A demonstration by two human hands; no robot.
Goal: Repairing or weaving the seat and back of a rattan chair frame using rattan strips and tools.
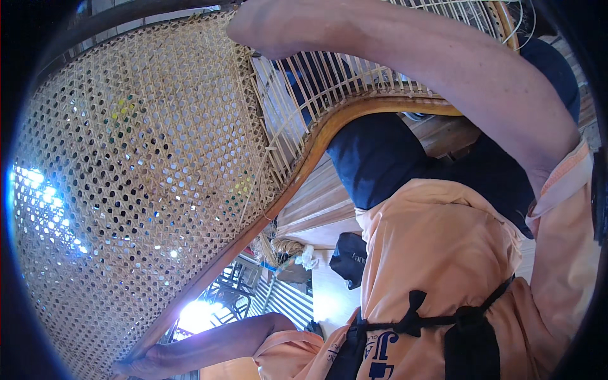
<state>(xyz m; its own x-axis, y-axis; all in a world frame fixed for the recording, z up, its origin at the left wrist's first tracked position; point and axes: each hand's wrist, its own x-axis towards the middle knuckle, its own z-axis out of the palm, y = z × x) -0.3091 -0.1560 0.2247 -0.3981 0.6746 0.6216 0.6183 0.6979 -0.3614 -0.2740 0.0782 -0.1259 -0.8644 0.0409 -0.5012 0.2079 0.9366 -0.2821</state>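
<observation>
While right arm (437,54) reaches across, left hand (144,365) apparently grips frame (304,164).

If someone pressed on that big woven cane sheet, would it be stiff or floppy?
The cane sheet would probably flex slightly rather than flop, since its close weave spans a wooden frame. It is likely light for its size, being full of small holes. The open strands beside it look thin and spaced apart, so they may bend more easily.

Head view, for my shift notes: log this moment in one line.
cane weave: dense left, sparse right | right hand: over boundary | left hand: at wooden frame
</observation>
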